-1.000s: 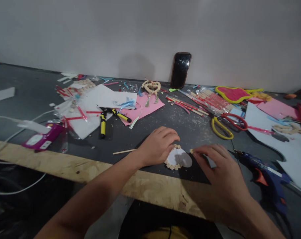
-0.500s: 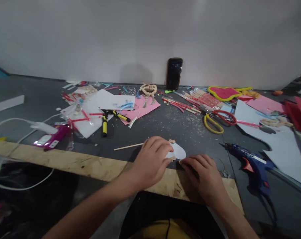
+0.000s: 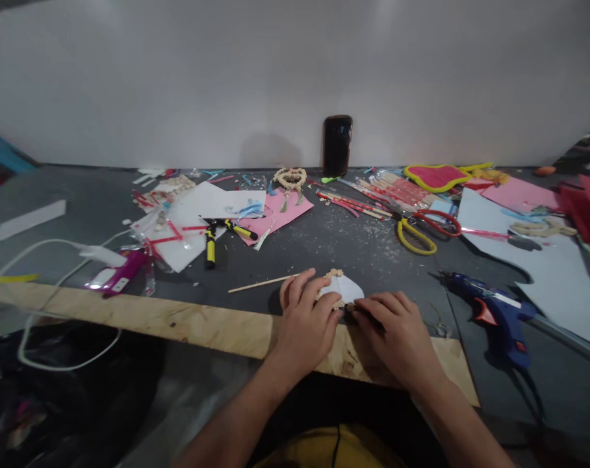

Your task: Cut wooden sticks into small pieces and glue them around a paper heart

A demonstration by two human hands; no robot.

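A white paper cutout [image 3: 349, 290] with a rounded right end lies near the table's front edge. Small beige lumps, perhaps beads, line parts of its rim. My left hand [image 3: 305, 318] covers its left side, fingers bent, index finger and thumb gripping the lower edge. A thin wooden stick [image 3: 260, 284] runs out leftward from behind that hand; whether it is joined to the cutout is hidden. At the cutout's lower right edge, my right hand [image 3: 396, 331] has its thumb and fingertips pinched together, and whatever is between them is too small to make out.
A blue glue gun [image 3: 500, 318] lies right of my hands, with scissors [image 3: 416, 235] further back. Pliers [image 3: 211, 244] and a magenta glue gun [image 3: 117, 273] with a white cord are leftward. A phone [image 3: 337, 146] leans on the wall. Paper scraps and red-wrapped sticks [image 3: 397, 192] lie behind.
My left hand has turned more upright, its fingers spreading further over the cutout. My right hand has come slightly inward to the cutout's lower edge. The camera view has shifted a little.
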